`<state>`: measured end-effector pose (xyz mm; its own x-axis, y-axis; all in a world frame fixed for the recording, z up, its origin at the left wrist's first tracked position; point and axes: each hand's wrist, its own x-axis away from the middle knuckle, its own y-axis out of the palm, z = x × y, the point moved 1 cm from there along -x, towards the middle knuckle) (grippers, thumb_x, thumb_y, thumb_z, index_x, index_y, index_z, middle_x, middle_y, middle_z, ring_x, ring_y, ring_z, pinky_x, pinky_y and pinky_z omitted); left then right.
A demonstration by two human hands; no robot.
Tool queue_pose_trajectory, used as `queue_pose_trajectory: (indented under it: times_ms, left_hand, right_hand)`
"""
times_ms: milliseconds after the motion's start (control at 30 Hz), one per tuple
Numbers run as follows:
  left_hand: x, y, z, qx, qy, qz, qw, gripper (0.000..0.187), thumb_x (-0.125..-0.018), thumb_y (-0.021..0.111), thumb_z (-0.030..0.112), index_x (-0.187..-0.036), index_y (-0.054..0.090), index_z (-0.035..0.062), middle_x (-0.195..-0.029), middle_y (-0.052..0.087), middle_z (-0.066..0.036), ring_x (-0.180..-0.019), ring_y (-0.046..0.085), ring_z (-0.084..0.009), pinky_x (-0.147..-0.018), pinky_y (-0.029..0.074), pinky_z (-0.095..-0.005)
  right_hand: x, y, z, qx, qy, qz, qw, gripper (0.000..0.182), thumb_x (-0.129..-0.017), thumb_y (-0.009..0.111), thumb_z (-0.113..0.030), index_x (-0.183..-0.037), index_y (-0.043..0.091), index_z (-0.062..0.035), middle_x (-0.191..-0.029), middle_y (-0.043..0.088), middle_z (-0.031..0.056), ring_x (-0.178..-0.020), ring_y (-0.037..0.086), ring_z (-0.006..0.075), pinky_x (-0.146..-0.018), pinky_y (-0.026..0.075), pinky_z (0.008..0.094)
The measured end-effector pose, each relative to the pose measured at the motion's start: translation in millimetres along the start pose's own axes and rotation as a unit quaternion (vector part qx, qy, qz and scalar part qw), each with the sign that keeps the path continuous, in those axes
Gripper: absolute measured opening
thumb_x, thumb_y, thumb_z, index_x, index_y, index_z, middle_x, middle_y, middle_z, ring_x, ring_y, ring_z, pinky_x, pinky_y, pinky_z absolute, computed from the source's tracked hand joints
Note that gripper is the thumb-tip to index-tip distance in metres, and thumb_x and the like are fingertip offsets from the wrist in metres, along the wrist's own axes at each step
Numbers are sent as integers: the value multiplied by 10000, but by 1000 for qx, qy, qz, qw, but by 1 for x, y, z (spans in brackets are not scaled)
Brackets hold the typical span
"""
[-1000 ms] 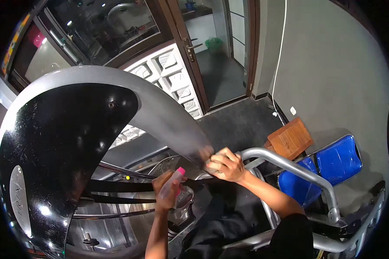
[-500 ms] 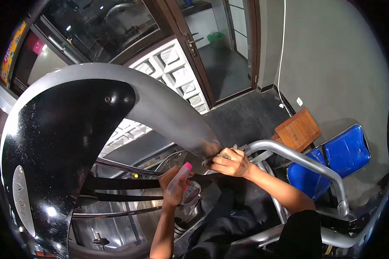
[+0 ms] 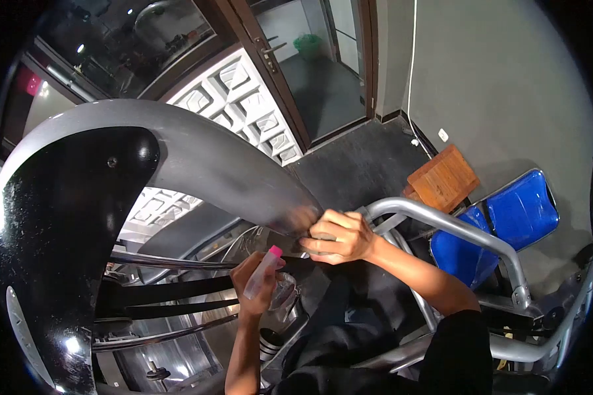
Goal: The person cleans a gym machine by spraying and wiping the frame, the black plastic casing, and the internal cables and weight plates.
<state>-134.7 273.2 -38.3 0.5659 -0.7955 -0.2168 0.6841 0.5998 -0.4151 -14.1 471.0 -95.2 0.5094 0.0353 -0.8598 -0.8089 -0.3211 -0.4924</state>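
My left hand (image 3: 252, 283) is closed around a clear spray bottle with a pink nozzle (image 3: 275, 252), at the lower middle. To its right, my right hand (image 3: 341, 237) is closed over a cloth, mostly hidden under the fingers, pressed against the lower end of the curved grey machine frame (image 3: 244, 174). A glossy black panel (image 3: 53, 230) covers the frame's inner side at the left.
A bent silver tube (image 3: 454, 237) runs right of my right forearm. Beyond it are a blue padded chair (image 3: 520, 207) and a wooden box (image 3: 443, 179) by the grey wall. Dark bars cross at lower left. A glass door (image 3: 316, 79) stands at the back.
The view has shifted, so the machine and room appear further left. My right hand has stayed at the frame's lower end, and my left hand still holds the bottle.
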Motion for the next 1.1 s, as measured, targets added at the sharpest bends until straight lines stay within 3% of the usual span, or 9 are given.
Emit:
queue_pose_trajectory:
  times_ms: [100,300,500,633,733,833,867,933,1100]
  left_hand:
    - [0,1,-4,14,26,9,1000,532,-936,555,459,-874,676,-56,-734,663,-87,-543,617,-114,-484,472,-244]
    - [7,5,-14,54,68,56,995,590,-949,515,486,-840,670,-72,-758,684,-121,-565,645,-142,-490,501,-271]
    - [31,24,-30,85,67,78,991,640,-954,506,533,-825,658,-74,-769,686,-148,-582,656,-170,-527,512,-293]
    - [39,33,-34,124,-7,98,987,653,-953,499,552,-831,658,-70,-776,687,-149,-585,655,-176,-535,510,-296]
    - [41,42,-37,148,-59,118,980,663,-952,494,566,-835,658,-66,-782,687,-150,-587,654,-180,-542,508,-297]
    - [45,46,-45,160,-78,103,979,674,-946,495,582,-851,657,-65,-795,686,-152,-590,650,-186,-545,504,-296]
    - [47,46,-49,170,-87,85,978,682,-941,498,594,-866,657,-65,-806,685,-154,-594,646,-189,-546,501,-293]
    - [50,47,-55,154,-81,78,982,687,-935,503,605,-874,655,-63,-811,683,-153,-592,642,-187,-544,501,-293]
    - [52,47,-56,163,-87,62,981,676,-929,498,602,-884,650,-55,-800,682,-140,-588,641,-180,-516,492,-277]
  right_hand:
    - [-34,-10,-4,-19,52,100,993,447,-609,835,-179,-1031,687,-182,-875,614,-7,-738,608,187,-556,498,277]
    - [38,43,-1,-155,216,165,950,429,-843,695,-131,-1214,483,-95,-988,560,179,-796,594,311,-672,495,396]
    - [132,85,-18,-238,582,110,770,300,-1010,493,-253,-1189,452,-15,-1084,566,168,-1049,564,285,-930,423,401]
    - [132,90,7,-275,613,75,737,354,-1000,502,-248,-1262,494,-9,-1186,585,167,-1152,547,279,-994,403,356]
    - [89,64,38,-315,606,-10,730,263,-951,544,-127,-1175,575,8,-1112,643,104,-1073,578,179,-956,431,308]
    - [32,37,62,-390,501,-42,771,255,-922,546,-92,-1133,626,29,-1061,678,100,-1018,605,139,-904,468,288]
    - [9,25,64,-385,465,-39,796,282,-894,594,-176,-1085,636,28,-1040,688,145,-975,653,203,-867,485,326]
    - [-21,20,56,-335,401,43,851,267,-887,594,-162,-1063,628,37,-998,677,156,-942,655,214,-841,481,324]
    - [10,42,28,-208,390,182,878,194,-892,597,-179,-961,582,2,-854,582,151,-747,583,293,-692,457,353]
